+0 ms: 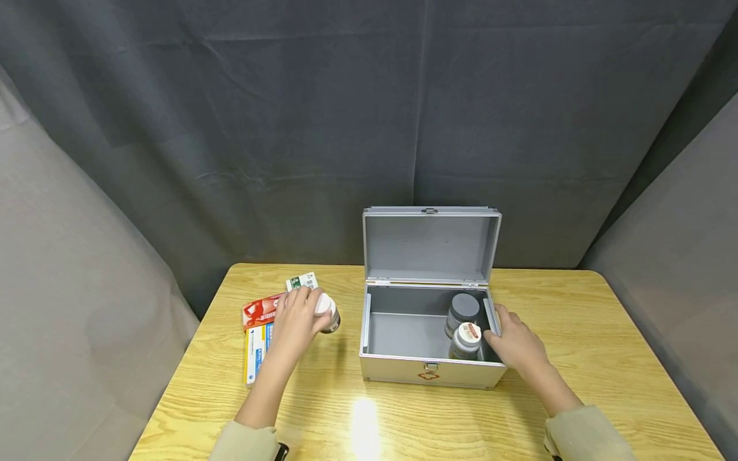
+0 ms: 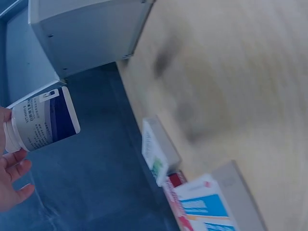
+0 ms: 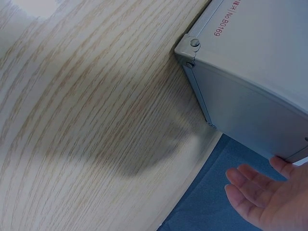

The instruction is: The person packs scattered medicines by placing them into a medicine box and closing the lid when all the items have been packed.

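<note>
Left hand (image 1: 296, 320) pinches bottle (image 2: 42, 120) by white cap (image 1: 324, 304), body jutting rightward. Right hand (image 1: 521, 340) on case (image 1: 398, 369), right rim, fingers loosely apart.

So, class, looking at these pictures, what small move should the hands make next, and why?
Probably the left hand should carry its vitamin bottle rightward, over the open case: the vitamin bottle is gripped above the table, the case's lid is up, and a grey-capped bottle and a white-capped bottle stand inside, at the right end.
</note>
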The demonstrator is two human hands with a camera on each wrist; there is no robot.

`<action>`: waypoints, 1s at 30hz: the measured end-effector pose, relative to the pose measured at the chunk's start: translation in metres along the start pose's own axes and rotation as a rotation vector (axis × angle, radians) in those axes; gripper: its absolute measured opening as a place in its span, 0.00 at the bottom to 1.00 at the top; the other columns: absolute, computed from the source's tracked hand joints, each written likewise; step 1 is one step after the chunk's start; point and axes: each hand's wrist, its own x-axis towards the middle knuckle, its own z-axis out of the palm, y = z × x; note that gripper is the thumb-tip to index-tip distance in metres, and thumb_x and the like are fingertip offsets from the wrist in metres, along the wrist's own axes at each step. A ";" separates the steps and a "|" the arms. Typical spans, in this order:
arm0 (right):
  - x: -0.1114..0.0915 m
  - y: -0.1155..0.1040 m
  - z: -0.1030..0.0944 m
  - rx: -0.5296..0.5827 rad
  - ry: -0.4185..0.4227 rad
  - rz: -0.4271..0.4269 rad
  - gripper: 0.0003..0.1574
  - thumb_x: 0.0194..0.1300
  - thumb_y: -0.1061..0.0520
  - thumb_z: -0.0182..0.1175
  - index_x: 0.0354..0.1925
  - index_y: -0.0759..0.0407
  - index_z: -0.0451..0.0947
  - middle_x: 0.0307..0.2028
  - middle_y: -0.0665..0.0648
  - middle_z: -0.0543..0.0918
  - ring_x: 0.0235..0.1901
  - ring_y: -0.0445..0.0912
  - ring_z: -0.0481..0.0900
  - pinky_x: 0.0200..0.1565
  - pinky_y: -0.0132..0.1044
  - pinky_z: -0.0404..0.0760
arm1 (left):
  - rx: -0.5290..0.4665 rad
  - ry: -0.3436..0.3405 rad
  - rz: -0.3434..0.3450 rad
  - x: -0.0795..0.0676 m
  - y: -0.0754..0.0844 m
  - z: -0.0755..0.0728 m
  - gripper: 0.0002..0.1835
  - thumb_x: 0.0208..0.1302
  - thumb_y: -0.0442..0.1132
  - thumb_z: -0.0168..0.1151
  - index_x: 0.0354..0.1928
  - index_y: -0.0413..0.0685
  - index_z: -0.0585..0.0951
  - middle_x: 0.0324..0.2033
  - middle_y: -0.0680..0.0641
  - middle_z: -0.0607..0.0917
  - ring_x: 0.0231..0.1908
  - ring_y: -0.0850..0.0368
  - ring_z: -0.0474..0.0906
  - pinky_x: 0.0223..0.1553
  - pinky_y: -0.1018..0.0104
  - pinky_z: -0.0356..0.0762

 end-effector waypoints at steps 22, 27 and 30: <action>0.001 -0.002 0.000 0.005 0.006 -0.005 0.39 0.62 0.48 0.48 0.65 0.64 0.52 0.56 0.77 0.65 0.52 0.71 0.66 0.43 0.62 0.70 | -0.013 0.023 0.146 0.052 0.047 0.003 0.21 0.55 0.51 0.58 0.48 0.47 0.76 0.37 0.49 0.75 0.41 0.51 0.70 0.53 0.54 0.63; 0.000 -0.002 0.000 0.004 0.006 -0.005 0.38 0.62 0.48 0.49 0.65 0.63 0.52 0.56 0.77 0.65 0.52 0.71 0.67 0.42 0.61 0.70 | 0.004 0.024 0.192 0.058 0.060 0.013 0.21 0.54 0.52 0.58 0.46 0.49 0.76 0.36 0.50 0.75 0.41 0.52 0.71 0.52 0.55 0.65; 0.000 -0.001 0.000 0.004 0.007 -0.006 0.38 0.61 0.48 0.49 0.65 0.63 0.52 0.56 0.77 0.65 0.52 0.71 0.67 0.42 0.61 0.70 | 0.005 -0.004 0.218 0.062 0.068 0.018 0.21 0.55 0.53 0.58 0.47 0.49 0.75 0.36 0.50 0.75 0.41 0.52 0.71 0.52 0.55 0.65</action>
